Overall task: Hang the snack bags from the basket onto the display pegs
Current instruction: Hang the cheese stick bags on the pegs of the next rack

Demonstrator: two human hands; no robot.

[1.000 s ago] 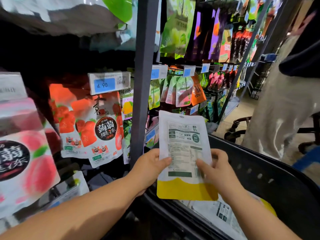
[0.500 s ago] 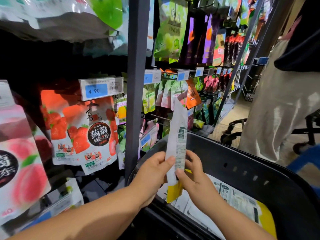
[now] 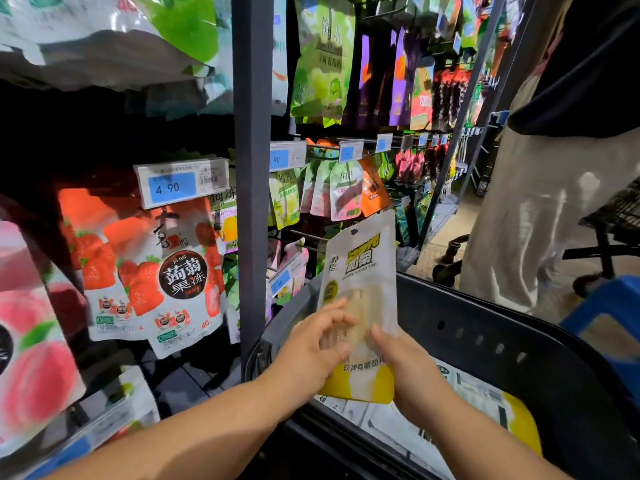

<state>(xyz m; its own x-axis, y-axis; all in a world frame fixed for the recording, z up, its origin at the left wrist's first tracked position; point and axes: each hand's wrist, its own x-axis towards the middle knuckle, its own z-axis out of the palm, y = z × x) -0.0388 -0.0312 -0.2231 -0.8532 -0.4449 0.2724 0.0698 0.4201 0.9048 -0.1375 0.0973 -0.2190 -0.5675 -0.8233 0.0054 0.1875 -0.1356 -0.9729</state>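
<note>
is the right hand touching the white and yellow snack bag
Touching. The head view shows the right hand pinching the lower right edge of the snack bag, with no gap between them.

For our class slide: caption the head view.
Left hand and right hand hold a snack bag above the basket.

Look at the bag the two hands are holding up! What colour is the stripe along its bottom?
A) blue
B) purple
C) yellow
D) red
C: the snack bag, held up by the left hand and the right hand, is mostly white with a yellow band along its bottom edge.
</note>
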